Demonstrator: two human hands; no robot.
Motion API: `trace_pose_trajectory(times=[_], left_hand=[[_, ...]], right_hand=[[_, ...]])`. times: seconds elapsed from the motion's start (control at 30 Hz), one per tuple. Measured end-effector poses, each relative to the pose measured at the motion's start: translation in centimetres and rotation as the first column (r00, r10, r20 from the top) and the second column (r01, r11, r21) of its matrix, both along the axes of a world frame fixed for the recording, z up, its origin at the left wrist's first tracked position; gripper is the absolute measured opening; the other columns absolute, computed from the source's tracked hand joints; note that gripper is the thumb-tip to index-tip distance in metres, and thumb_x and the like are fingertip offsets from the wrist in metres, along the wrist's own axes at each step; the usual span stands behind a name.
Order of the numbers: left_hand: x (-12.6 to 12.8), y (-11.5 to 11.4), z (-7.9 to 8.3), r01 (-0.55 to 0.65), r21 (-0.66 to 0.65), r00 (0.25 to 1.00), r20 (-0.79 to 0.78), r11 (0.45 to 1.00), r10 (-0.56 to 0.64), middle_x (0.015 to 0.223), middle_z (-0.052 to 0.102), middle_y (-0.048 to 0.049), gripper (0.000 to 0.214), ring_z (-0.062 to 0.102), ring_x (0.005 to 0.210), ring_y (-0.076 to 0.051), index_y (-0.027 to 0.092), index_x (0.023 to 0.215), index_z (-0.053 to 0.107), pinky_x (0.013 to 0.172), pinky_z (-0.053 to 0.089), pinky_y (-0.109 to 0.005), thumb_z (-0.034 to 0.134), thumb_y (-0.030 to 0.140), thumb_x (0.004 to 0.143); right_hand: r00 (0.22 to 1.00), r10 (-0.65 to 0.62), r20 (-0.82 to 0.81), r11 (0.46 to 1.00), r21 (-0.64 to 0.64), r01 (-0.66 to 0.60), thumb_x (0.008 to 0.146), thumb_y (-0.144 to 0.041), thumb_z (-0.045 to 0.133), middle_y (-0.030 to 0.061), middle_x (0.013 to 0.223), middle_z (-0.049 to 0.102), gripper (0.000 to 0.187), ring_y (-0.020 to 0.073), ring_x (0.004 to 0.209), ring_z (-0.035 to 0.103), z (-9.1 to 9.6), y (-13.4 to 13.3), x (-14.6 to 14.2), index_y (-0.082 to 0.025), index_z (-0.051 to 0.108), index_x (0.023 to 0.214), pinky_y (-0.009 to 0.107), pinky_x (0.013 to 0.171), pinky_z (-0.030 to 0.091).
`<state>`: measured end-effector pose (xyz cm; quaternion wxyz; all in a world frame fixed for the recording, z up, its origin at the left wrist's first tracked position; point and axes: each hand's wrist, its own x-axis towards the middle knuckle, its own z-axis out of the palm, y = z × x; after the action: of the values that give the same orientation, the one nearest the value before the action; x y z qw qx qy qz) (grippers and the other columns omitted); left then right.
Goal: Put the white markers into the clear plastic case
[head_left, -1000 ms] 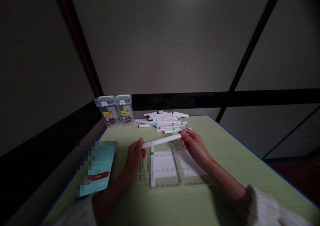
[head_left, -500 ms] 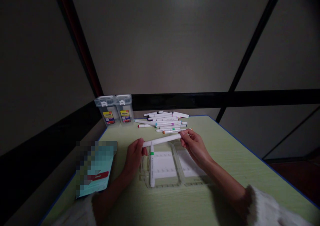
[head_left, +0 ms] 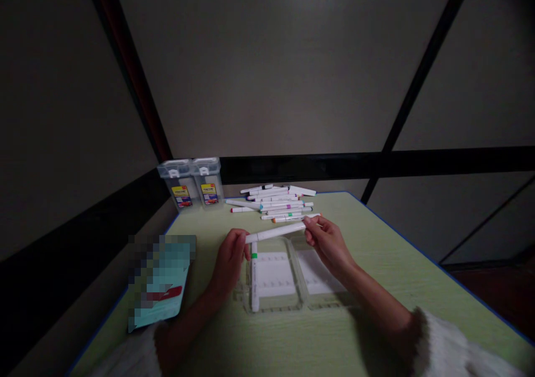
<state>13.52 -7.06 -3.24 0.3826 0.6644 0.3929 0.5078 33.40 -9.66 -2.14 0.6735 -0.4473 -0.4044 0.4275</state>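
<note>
Left hand: fingers pinched on 1 end of a slim white plastic marker. Right hand: fingertips closed on the other end. Marker spans aslant above a clear plastic case; 1 white green-banded marker lies inside, left. Loose pile of white markers beyond.

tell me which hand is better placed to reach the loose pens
Probably the right hand: it appears closer to the loose pens than the left hand, though both hold one pen.
</note>
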Motion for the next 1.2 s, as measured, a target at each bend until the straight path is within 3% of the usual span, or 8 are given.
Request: trace_pose_trajectory(times=[0.23, 0.6, 0.93, 1.2], left_hand=[[0.13, -0.13, -0.63, 0.139, -0.035, 0.989, 0.055, 0.990, -0.137, 0.059, 0.044, 0.0072, 0.022, 0.044, 0.051, -0.009, 0.019, 0.097, 0.038, 0.048, 0.033, -0.021, 0.044, 0.027, 0.078], [0.17, -0.22, -0.51, 0.133, -0.034, 0.991, 0.012, 0.991, -0.133, 0.056, 0.044, 0.0066, 0.011, 0.044, 0.050, -0.008, 0.018, 0.086, 0.043, 0.049, 0.034, -0.021, 0.043, 0.023, 0.077], [0.05, -0.23, -0.53, 0.138, -0.030, 0.990, -0.002, 0.990, -0.138, 0.054, 0.044, 0.0076, 0.010, 0.043, 0.047, -0.008, 0.018, 0.086, 0.044, 0.047, 0.034, -0.020, 0.043, 0.025, 0.079], [0.14, -0.15, -0.76, 0.147, -0.042, 0.989, 0.012, 0.988, -0.147, 0.053, 0.044, 0.0073, 0.012, 0.044, 0.047, -0.008, 0.018, 0.085, 0.045, 0.046, 0.034, -0.020, 0.044, 0.029, 0.079]], right_hand=[[0.997, -0.040, -0.069, 0.999, -0.023, 0.038, 0.061, -0.039, 0.068, -0.0066, 0.040, 0.044, 0.032, 0.0046, 0.038, 0.032, 0.25, -0.05, -0.03, -0.017, 0.046, 0.056, 0.020, 0.040, 0.022], [0.990, -0.072, -0.124, 0.997, -0.044, 0.067, 0.059, -0.037, 0.068, -0.0073, 0.038, 0.046, 0.029, 0.0054, 0.035, 0.035, 0.42, 0.02, 0.13, -0.019, 0.046, 0.063, 0.019, 0.037, 0.024], [0.969, 0.121, -0.214, 0.983, -0.113, -0.148, 0.065, -0.044, 0.061, -0.0018, 0.039, 0.051, 0.034, 0.0058, 0.035, 0.038, 0.29, -0.04, -0.17, -0.015, 0.050, 0.050, 0.020, 0.038, 0.027], [0.987, 0.076, -0.145, 0.995, -0.060, -0.086, 0.064, -0.043, 0.061, -0.0017, 0.042, 0.048, 0.034, 0.0068, 0.039, 0.036, 0.40, 0.01, -0.29, -0.015, 0.051, 0.047, 0.022, 0.040, 0.026]])
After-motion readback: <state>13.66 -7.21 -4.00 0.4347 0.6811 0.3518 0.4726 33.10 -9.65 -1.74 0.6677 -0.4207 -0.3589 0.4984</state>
